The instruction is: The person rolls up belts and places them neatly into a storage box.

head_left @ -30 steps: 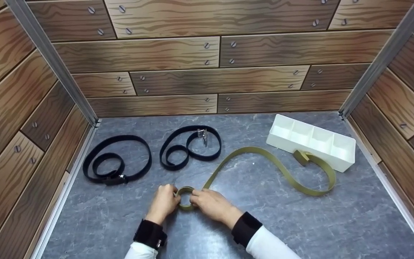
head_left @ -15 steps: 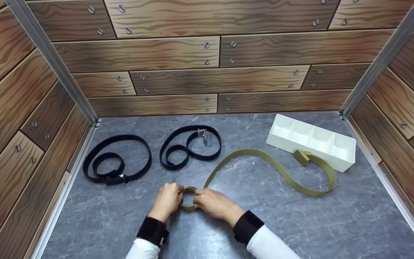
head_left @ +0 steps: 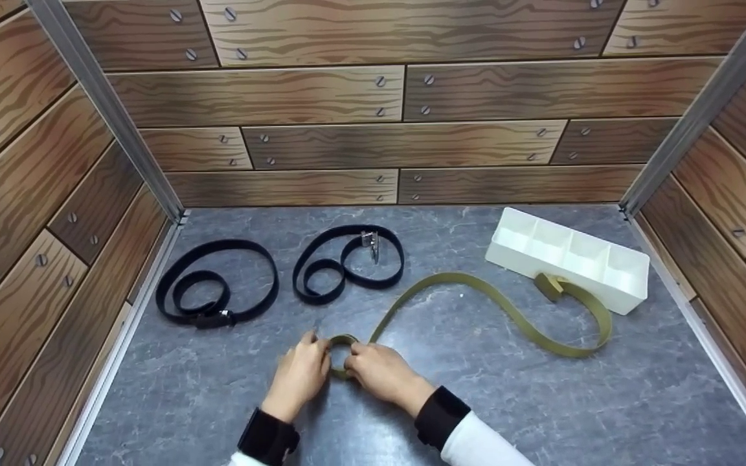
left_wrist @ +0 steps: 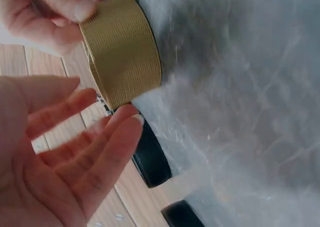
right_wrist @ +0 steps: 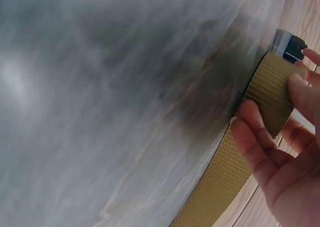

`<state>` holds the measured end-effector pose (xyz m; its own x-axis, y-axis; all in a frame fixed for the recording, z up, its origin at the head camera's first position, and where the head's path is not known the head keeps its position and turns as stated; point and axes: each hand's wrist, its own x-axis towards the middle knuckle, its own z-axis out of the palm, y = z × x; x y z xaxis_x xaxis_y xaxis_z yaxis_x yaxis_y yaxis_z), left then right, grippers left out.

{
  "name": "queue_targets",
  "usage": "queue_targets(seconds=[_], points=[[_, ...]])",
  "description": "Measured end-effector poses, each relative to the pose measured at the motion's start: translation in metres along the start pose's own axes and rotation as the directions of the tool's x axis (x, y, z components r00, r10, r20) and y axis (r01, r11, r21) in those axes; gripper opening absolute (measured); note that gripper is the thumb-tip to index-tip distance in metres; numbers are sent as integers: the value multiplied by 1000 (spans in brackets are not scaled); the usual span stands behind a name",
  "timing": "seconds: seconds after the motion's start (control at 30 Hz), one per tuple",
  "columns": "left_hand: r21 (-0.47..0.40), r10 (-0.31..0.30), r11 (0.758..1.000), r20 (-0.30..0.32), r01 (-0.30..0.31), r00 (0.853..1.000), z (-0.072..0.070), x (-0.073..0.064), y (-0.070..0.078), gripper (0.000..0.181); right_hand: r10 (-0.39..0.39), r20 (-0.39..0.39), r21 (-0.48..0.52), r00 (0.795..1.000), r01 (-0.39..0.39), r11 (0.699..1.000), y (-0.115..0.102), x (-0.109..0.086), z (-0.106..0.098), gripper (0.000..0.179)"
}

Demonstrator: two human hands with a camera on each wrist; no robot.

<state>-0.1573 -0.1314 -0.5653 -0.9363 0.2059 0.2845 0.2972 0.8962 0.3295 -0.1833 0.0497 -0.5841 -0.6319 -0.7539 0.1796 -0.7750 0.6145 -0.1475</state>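
Note:
An olive webbing belt (head_left: 451, 278) lies on edge, its near end rolled into a small coil (left_wrist: 122, 52). My right hand (head_left: 383, 372) pinches the right side of this coil; the right wrist view shows the thumb on the olive webbing (right_wrist: 270, 94) and fingers at its lower edge. At the coil's left side, my left hand (head_left: 298, 372) has loosely extended fingers (left_wrist: 112, 147). Their tips are at the coil's edge, and the thumb stands apart from it. The belt's far end curls round to an olive-coloured end piece (head_left: 549, 286) beside the white tray.
Two black belts lie loosely coiled behind the hands: one at left (head_left: 276, 278) and one (head_left: 402, 259) with a metal buckle (head_left: 370, 241). The white divided tray (head_left: 567, 275) stands at back right. Wood-patterned walls (head_left: 321, 145) enclose the grey surface (head_left: 541, 401).
My left fingers have loosened from the coil's left side and spread. The right hand has kept its pinch. The head view has shifted slightly.

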Motion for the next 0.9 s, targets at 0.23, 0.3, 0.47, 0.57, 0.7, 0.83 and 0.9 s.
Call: queue_targets(seconds=[0.23, 0.3, 0.47, 0.57, 0.7, 0.83, 0.9], points=[[-135, -225, 966, -25, 220, 974, 9, 5, 2, 20, 23, -29, -55, 999, -24, 998, -7, 3, 3, 11], [-144, -262, 955, -6, 259, 965, 13, 8, 2, 13, 13, -42, -48, 999, -15, 999, -8, 3, 4, 11], [-123, -251, 959, 63, 257, 966, 17, 16, -2, 12, -42, -25, 35, 999, 42, 998, -1, 0, 2, 9], [-74, -157, 984, 87, 164, 984, 16, 19, -6, 14, -67, -18, 71, 998, 68, 995, 9, -3, -1, 8], [-13, 3, 1000, 84, -2, 996, 17, 23, -13, 16, -96, -32, 72, 995, 98, 993, 18, -4, -4, 8], [-14, 71, 997, 70, -71, 995, 18, 26, -15, 13, -107, -38, 83, 994, 110, 990, 19, -5, -2, 9], [-35, 59, 998, 74, -56, 996, 19, 25, -13, 7, -99, -39, 69, 994, 101, 992, 17, -6, -1, 9]])
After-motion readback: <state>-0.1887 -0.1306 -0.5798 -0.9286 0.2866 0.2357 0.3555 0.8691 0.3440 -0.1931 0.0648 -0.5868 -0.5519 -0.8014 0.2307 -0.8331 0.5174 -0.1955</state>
